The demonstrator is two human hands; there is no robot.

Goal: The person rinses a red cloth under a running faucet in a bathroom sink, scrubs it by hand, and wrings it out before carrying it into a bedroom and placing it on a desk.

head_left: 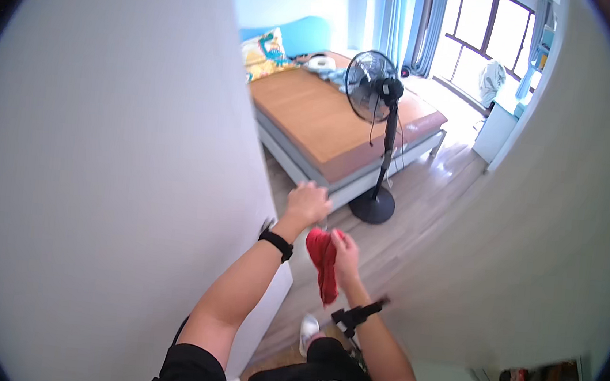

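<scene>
In my right hand [346, 259] is a folded red cloth [323, 260], gripped by the thumb and fingers and hanging down in front of my body. My left hand [308, 204] reaches farther forward, above and slightly left of the cloth. Its fingers are curled closed, and whether anything is in them is hidden. A black band [275, 245] circles my left wrist, and a black strapped device [359, 315] sits on my right forearm.
A white door or wall panel [116, 172] rises close on my left; a pale wall [536, 227] runs along my right. Ahead, a black standing fan [373, 206] stands beside a bed [305, 110] with a brown mat. Windows [475, 23] and a white desk [496, 132] lie beyond.
</scene>
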